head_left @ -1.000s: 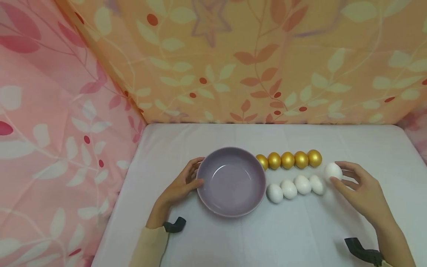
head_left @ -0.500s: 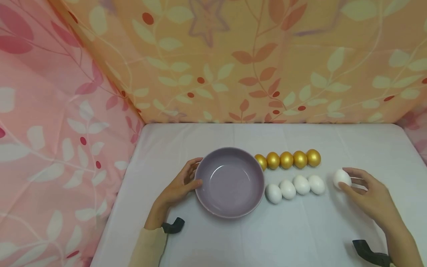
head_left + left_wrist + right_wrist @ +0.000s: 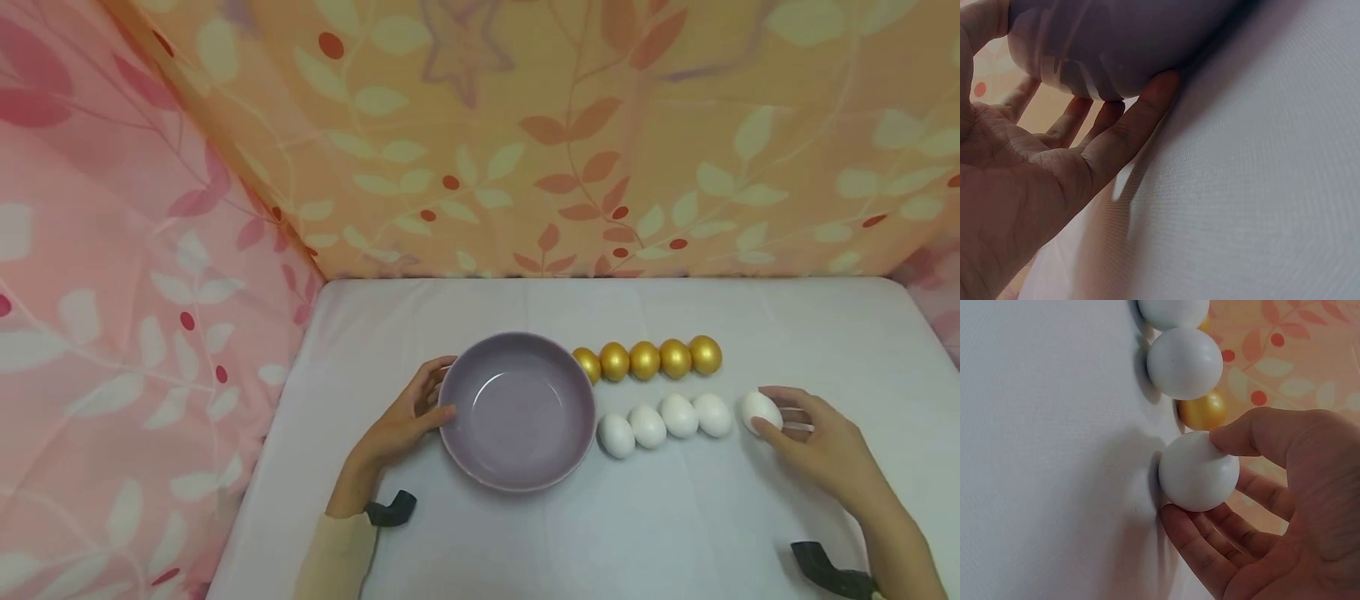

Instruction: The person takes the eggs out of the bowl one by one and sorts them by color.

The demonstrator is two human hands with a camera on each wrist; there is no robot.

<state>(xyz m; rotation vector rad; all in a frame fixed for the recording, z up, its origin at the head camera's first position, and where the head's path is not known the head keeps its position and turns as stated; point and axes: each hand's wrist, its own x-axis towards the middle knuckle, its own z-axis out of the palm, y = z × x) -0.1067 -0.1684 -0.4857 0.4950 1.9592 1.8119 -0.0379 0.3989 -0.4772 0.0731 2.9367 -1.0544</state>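
Observation:
A purple bowl (image 3: 517, 417) stands on the white table, its inside bare. My left hand (image 3: 408, 417) holds it at its left side, thumb at the rim and the other fingers against the outer wall (image 3: 1129, 44). Between the thumb and fingers of my right hand (image 3: 817, 442) is a white egg (image 3: 757, 412), at or just above the tabletop. In the right wrist view a narrow gap separates this held egg (image 3: 1197, 472) from the nearest white egg (image 3: 1185, 362) of the row.
Several white eggs (image 3: 678, 416) form a row right of the bowl. Behind them runs a row of several golden eggs (image 3: 645, 360), its left end partly hidden by the bowl. Patterned cloth (image 3: 465, 150) hangs at the table's back edge and left side.
My right hand first moved right with the white egg, away from the row, then came slightly back left and lower. The row's rightmost white egg shifted and settled. The left hand stayed on the bowl.

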